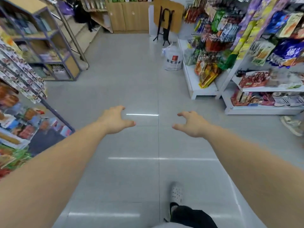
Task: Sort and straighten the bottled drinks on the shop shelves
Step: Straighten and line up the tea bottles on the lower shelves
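**Left hand** [115,120] and **right hand** [192,124] are held out over the floor [131,76], well apart. Each grip is slack, with fingers loosely curled and nothing held. A white shoe [176,193] is seen below. Snack shelves [271,89] are ranged to the right, a metal rack [72,67] to the left, and a white bag [173,58] stands beside the shelf end. No bottled drinks are shown in view, so their shelf presumably has yet to be reached. Full bottles may be expected to be stiff, smooth and fairly heavy, and are best taken round the body, not the cap.
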The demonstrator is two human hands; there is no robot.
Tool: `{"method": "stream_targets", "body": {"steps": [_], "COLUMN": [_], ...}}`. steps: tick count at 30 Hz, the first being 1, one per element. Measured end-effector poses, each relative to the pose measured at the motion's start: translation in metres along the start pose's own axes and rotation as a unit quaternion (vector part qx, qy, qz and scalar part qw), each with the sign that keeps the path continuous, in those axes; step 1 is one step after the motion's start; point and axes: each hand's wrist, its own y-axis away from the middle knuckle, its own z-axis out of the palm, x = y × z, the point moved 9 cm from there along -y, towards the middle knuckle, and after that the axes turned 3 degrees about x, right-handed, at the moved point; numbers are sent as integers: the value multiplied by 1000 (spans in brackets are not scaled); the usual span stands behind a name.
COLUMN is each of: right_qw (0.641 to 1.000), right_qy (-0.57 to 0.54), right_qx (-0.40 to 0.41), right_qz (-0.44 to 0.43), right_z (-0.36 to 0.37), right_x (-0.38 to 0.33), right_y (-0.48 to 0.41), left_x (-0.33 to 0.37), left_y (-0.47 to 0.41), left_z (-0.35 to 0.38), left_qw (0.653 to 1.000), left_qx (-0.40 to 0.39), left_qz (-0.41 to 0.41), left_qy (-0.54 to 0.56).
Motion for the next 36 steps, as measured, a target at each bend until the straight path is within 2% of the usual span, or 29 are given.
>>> {"method": "stream_targets", "body": {"steps": [9,15,20,26,32,36], "right_qw": [998,998,997,997,995,994], "right_qy": [-51,-24,-22,-7,-44,-65], "right_qx": [-33,-64,-73,-70,-74,-61], "right_qz": [-5,-8,-5,9,45,67], "right_z": [-57,-103,-128,-162,-208,-241], "right_x": [35,35,23,-5,-40,-49], "right_y": [-218,-343,-444,-585,-715,-801], "left_x": [30,47,57,35,30,45], "left_y": [-201,-318,-422,-580,-736,-840], "left_z": [-8,-30,-39,-69,-125,-168], "left_qw": [996,990,992,989,990,993], "left_qx": [-20,-14,-37,-34,-74,-57], "left_qz": [-76,-107,-86,-87,-73,-50], "left_qy": [35,86,83,117,98,86]}}
